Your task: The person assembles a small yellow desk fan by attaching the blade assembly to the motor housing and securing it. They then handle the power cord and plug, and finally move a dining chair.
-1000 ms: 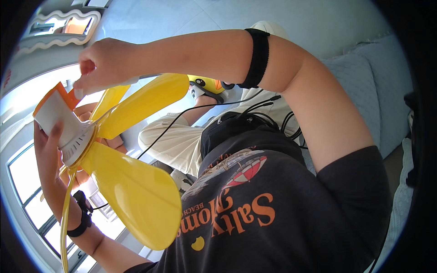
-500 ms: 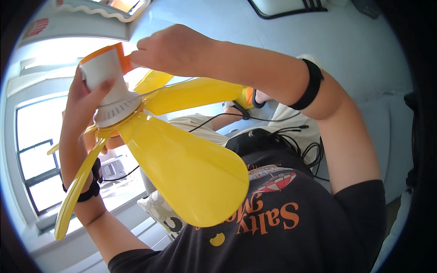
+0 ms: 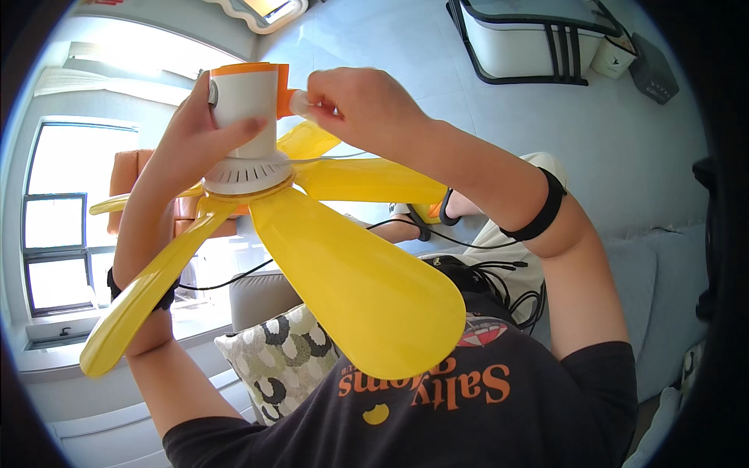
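Note:
A small hanging fan has a white motor housing point(image 3: 248, 97), an orange top point(image 3: 282, 90) and several broad yellow blades point(image 3: 359, 288). My left hand point(image 3: 204, 129) is wrapped around the housing, thumb across its front, and holds the fan up in front of me with the blades below. At the orange part on the housing's right side, my right hand point(image 3: 355, 97) pinches a small whitish piece point(image 3: 298, 103); what exactly it is I cannot make out. A thin pale cord point(image 3: 331, 158) runs right from the fan's vented collar.
A patterned cushion point(image 3: 277, 363) lies by my left side, near a bright window point(image 3: 58, 218). Black cables point(image 3: 511, 277) lie on my lap. Across the floor stand a white, black-framed piece of furniture point(image 3: 515, 47) and a dark box point(image 3: 654, 69). A grey sofa seat point(image 3: 624, 288) is at my right.
The fan and both hands have shifted to the right in the picture, and the housing stands more upright. The whitish piece in my right fingers now shows.

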A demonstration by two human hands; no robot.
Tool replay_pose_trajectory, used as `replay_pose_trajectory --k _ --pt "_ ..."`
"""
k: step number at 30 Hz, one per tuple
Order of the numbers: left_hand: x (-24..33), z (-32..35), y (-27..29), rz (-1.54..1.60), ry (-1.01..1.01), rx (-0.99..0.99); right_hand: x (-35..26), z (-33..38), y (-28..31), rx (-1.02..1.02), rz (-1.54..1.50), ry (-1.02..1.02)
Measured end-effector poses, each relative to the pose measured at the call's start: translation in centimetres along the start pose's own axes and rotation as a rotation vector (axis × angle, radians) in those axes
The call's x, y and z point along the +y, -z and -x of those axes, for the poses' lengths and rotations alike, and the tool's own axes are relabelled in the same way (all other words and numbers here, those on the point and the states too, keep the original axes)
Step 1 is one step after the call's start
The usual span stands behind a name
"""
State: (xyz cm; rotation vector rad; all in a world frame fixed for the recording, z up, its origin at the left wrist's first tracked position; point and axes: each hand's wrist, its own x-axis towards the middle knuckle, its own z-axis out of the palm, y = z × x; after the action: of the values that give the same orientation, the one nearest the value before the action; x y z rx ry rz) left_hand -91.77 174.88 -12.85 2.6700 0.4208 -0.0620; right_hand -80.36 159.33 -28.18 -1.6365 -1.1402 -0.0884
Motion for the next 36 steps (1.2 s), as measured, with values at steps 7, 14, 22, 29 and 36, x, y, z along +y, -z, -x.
replay_pose_trajectory --k 7,14,22,29,36 --pt "-0.1 0.6 0.5 -0.052 0.011 0.017 0.1 0.0 -1.0 0.15 -0.24 -0.001" --pt "-0.3 0.8 0.4 -0.041 0.003 0.027 -1.2 0.5 -1.1 0.005 -0.383 -0.263" --pt "-0.1 0.8 0.0 -0.035 -0.035 0.021 0.5 0.8 -0.6 0.305 -0.123 0.249" --pt "0.1 0.9 0.0 -0.057 -0.011 0.028 -1.2 0.8 -1.0 -0.013 -0.499 -0.343" --pt "0.2 1.0 -0.2 -0.104 -0.004 0.047 0.3 0.6 0.1 0.311 0.094 0.423"
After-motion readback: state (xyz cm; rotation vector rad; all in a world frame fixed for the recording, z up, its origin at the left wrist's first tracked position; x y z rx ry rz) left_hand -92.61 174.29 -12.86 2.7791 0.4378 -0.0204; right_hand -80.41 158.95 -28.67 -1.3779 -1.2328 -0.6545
